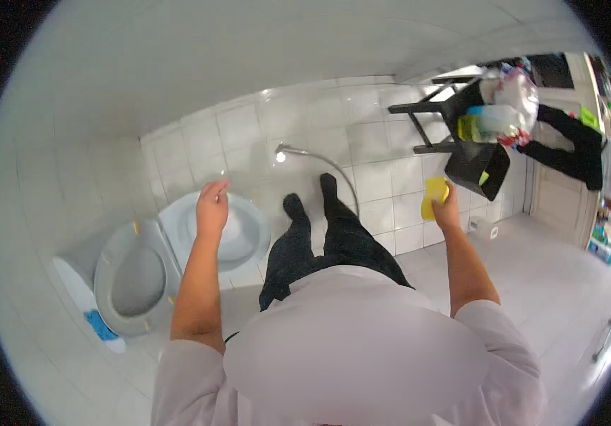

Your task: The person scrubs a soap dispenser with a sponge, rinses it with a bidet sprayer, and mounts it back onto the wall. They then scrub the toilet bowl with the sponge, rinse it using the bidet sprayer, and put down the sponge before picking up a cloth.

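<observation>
My right hand [447,209] grips a yellow sponge [433,197], held out at the right in front of the tiled wall. My left hand [212,206] is empty, with its fingers loosely bent and apart. It is above the toilet bowl [245,238], which stands with its seat and lid [99,273] raised. Near the sponge, slightly higher in the view, is a black bin [477,169] with a small yellow-green patch on it.
A black stool [419,108] carries bottles, one holding yellow-green liquid [470,128]. A shower hose [334,162] curves along the floor near my feet. A blue cloth [99,325] lies on the toilet tank. Toilet paper [489,228] is at the right, before a pale door [561,177].
</observation>
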The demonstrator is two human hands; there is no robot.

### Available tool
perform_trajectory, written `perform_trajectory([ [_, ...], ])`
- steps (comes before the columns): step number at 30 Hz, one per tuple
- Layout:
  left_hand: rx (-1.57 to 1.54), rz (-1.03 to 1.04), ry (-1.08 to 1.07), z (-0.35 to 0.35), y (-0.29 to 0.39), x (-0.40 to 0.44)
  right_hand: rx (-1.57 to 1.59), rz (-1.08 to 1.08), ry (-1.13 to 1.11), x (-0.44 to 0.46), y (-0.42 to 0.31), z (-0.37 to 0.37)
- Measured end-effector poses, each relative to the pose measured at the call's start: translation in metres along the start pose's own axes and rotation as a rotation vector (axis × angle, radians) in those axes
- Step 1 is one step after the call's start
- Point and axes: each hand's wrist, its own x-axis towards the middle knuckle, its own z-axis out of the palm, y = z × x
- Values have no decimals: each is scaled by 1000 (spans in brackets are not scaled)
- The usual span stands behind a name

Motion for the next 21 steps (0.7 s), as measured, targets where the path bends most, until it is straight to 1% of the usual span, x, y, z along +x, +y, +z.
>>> perform_trajectory([
  [1,-6,-8,-23,-4,6,4,-56,-55,60,-13,13,-6],
  [2,-7,-17,-51,-6,15,6,-40,-32,91,-22,27,-11],
  [5,12,55,-86,-14,42,15,35,64,165,-46,47,-27],
  [6,30,87,-88,-15,52,17,37,111,155,-53,55,-34],
  [8,77,78,-166,-10,76,23,71,168,158,-64,80,-44],
  [9,-22,28,-198,-8,88,28,61,132,191,-68,97,-46],
  [10,-10,23,-188,-8,106,30,59,89,216,-72,110,-44],
  [11,17,8,-168,-9,124,31,174,124,240,-78,113,-48],
  [12,-5,65,-188,-7,127,35,298,151,249,-86,112,-58],
  [13,-14,110,-187,-14,130,37,370,293,36,-81,132,-63],
  [14,58,118,-214,-29,155,27,719,248,179,-93,140,-62],
  [15,132,122,-225,-46,185,19,814,321,43,-88,156,-63],
  [16,191,129,-239,-64,206,10,791,220,188,-80,175,-50],
  [17,250,167,-146,-80,211,-2,811,255,269,-71,198,-43],
  [18,285,227,-97,-76,215,-12,849,219,294,-50,191,-41],
  [19,301,249,-80,-74,217,-21,879,265,363,-50,192,-46],
  [20,309,280,-100,-75,216,-28,895,345,445,-59,209,-50],
  [21,317,224,-152,-70,230,-33,839,367,460,-51,232,-42],
])
